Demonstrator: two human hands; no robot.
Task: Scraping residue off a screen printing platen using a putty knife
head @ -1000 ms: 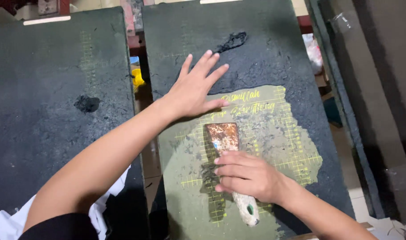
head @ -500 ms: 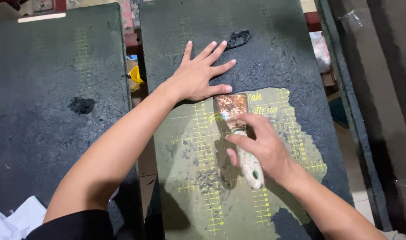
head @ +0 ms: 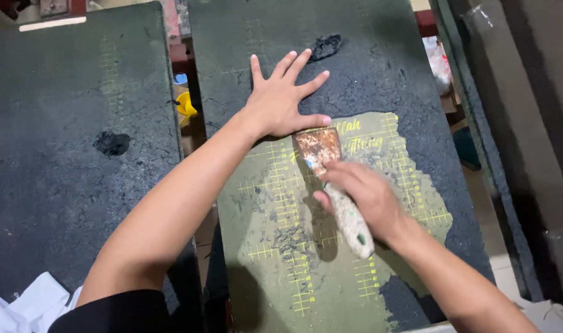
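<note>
The right hand (head: 361,197) grips a scraper (head: 334,185) by its pale handle, fingers wrapped around it; the rusty blade sticks out beyond the fingertips, flat on the board (head: 331,246). The left hand (head: 281,102) lies open, fingers spread wide, pressed on the board just beyond the blade, thumb nearly touching its edge. A black lump (head: 326,47) sits past the left fingertips.

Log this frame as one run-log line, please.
left hand: flat on board | right hand: grips scraper | blade on scraped patch
</note>
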